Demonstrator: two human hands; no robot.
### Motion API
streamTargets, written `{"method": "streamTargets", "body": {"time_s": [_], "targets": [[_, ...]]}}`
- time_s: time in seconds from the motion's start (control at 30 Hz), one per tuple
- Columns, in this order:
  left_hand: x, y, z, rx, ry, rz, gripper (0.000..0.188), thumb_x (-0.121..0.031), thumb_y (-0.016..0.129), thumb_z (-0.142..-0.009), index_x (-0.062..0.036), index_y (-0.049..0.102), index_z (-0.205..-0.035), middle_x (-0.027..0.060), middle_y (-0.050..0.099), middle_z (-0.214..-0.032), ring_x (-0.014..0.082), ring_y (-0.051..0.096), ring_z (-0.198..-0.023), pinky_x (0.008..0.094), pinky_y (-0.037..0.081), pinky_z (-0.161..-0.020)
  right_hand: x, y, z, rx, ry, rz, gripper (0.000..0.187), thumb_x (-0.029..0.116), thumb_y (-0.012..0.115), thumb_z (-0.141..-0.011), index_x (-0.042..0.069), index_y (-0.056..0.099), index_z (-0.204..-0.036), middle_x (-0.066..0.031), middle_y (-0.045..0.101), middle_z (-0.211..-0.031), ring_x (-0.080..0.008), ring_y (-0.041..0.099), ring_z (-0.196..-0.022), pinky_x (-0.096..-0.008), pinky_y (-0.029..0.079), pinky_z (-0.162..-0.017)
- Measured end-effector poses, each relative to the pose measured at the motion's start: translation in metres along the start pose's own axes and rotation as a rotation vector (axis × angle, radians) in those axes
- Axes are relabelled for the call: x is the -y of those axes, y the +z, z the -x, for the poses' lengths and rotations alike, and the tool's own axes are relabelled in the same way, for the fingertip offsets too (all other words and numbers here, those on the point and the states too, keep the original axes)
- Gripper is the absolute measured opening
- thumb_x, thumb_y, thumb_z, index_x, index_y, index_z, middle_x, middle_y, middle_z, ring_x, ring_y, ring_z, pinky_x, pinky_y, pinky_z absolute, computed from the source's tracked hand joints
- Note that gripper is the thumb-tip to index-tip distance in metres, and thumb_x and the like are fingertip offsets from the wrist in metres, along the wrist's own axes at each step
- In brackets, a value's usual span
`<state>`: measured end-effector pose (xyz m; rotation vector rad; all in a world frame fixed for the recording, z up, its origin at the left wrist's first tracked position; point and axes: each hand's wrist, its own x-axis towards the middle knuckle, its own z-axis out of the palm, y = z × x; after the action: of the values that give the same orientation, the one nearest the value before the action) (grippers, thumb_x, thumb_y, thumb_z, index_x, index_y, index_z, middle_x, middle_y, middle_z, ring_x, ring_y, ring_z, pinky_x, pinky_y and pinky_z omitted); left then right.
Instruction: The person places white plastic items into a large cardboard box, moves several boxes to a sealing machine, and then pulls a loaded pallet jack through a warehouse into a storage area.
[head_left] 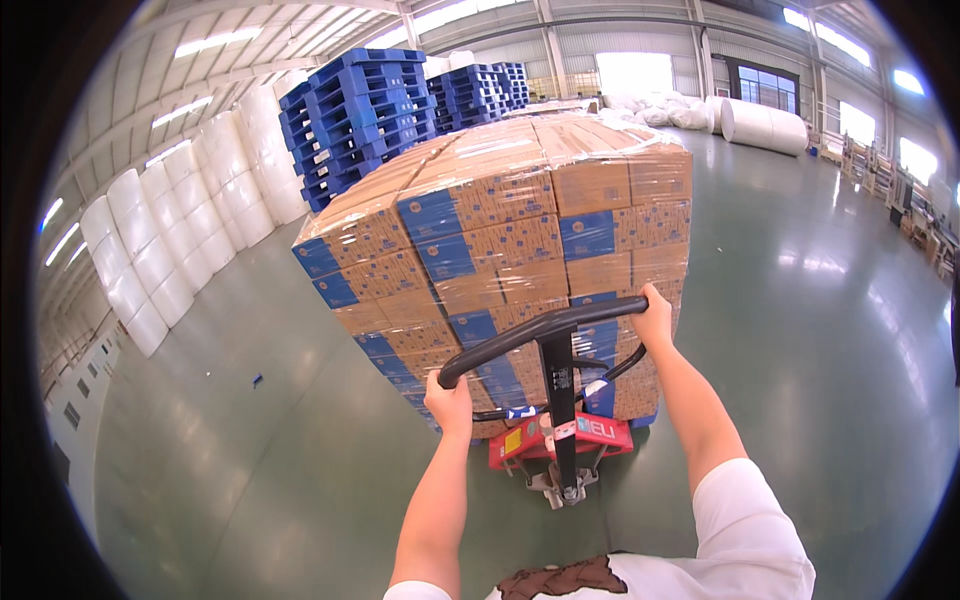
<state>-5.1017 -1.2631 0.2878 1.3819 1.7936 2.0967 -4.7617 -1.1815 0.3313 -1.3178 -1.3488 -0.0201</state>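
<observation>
Both my hands are closed on the black loop handle (520,333) of a red pallet jack (607,432). My left hand (449,404) grips its left end, and my right hand (653,316) holds the right end, a little higher and farther off. A black shaft (562,410) runs down from the handle to the red body near the floor. Right in front of the jack rises a tall stack of brown and blue cardboard boxes (505,250), wrapped in clear film. The blue pallet (645,420) beneath it shows only at a corner.
Blue plastic pallets (365,110) are piled behind the boxes at the left. Tall white rolls (170,230) line the left side. A large white roll (765,128) lies on the green floor (800,330) at the back right, with machinery (905,200) along the right wall.
</observation>
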Motion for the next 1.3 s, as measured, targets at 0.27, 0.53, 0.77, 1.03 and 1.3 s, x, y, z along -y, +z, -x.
{"method": "streamTargets", "body": {"time_s": [0.27,0.53,0.77,1.03,1.3], "targets": [[0.041,0.013,-0.042,0.03,0.053,0.078,0.013,-0.007,0.063,-0.073,0.0001,0.053,-0.077,0.0082,0.055,-0.062,0.012,0.05,-0.059,0.0285,0.044,-0.059,0.013,0.025,0.0,0.008,0.023,-0.001,0.014,0.005,0.061,-0.071,0.005,0.051,-0.081,-0.0194,0.059,-0.075,-0.0404,0.057,-0.077,-0.0421,0.044,-0.064],[0.083,0.021,-0.074,0.143,-0.068,0.232,0.011,-0.005,0.064,-0.075,-0.0014,0.054,-0.076,0.001,0.055,-0.064,0.0081,0.05,-0.057,0.0252,0.043,-0.054,0.026,0.047,0.005,0.063,0.066,0.028,0.013,0.007,0.061,-0.073,0.006,0.051,-0.082,-0.0163,0.06,-0.08,-0.0383,0.057,-0.081,-0.0423,0.044,-0.068],[0.091,0.024,-0.094,0.289,-0.228,0.409,0.01,-0.006,0.066,-0.078,-0.0014,0.059,-0.083,0.0016,0.057,-0.065,0.0088,0.053,-0.052,0.0226,0.042,-0.049,0.029,0.064,0.012,0.068,0.093,0.07,0.016,0.005,0.061,-0.072,0.005,0.051,-0.084,-0.0172,0.059,-0.081,-0.0384,0.057,-0.081,-0.0427,0.044,-0.069],[0.108,0.02,-0.114,0.398,-0.186,0.414,0.008,-0.005,0.066,-0.078,-0.0015,0.059,-0.075,0.0001,0.051,-0.054,0.0078,0.047,-0.044,0.0229,0.035,-0.042,0.034,0.078,0.017,-0.017,0.097,0.076,0.015,0.005,0.062,-0.071,0.005,0.051,-0.082,-0.0175,0.06,-0.078,-0.0385,0.057,-0.079,-0.0418,0.044,-0.067],[0.125,0.019,-0.115,0.378,-0.133,0.486,0.005,0.0,0.061,-0.077,0.0002,0.058,-0.074,0.0008,0.051,-0.054,0.008,0.046,-0.042,0.0237,0.034,-0.039,0.042,0.078,0.034,-0.102,0.038,0.091,0.013,0.006,0.061,-0.072,0.005,0.051,-0.081,-0.0184,0.059,-0.075,-0.0402,0.056,-0.077,-0.0423,0.044,-0.065]]}}
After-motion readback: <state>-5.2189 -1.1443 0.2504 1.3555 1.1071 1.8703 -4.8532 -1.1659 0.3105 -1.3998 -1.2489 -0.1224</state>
